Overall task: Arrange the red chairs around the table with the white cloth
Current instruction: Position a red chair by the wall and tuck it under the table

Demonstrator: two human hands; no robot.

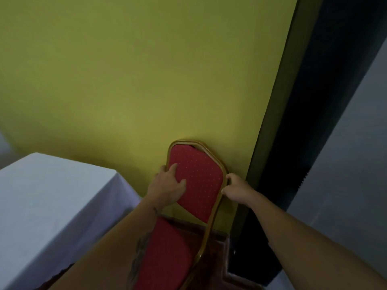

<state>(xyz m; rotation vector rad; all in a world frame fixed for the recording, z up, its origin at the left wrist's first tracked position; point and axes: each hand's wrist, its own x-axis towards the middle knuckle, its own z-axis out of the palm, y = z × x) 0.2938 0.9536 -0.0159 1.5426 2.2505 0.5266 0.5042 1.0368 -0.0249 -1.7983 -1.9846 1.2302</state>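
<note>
A red chair point(199, 181) with a dotted padded back and a gold metal frame stands against the yellow-green wall, its seat toward me. My left hand point(167, 188) grips the left edge of the chair back, thumb on the padding. My right hand point(235, 188) is closed around the gold frame on the right edge. The table with the white cloth point(48, 206) is at the lower left, its corner near my left forearm. The chair's legs are hidden.
The yellow-green wall point(146, 70) fills the view straight ahead. A dark vertical strip point(293, 143) and a grey panel point(345, 164) lie to the right. Dark red carpet point(217, 252) shows under the chair.
</note>
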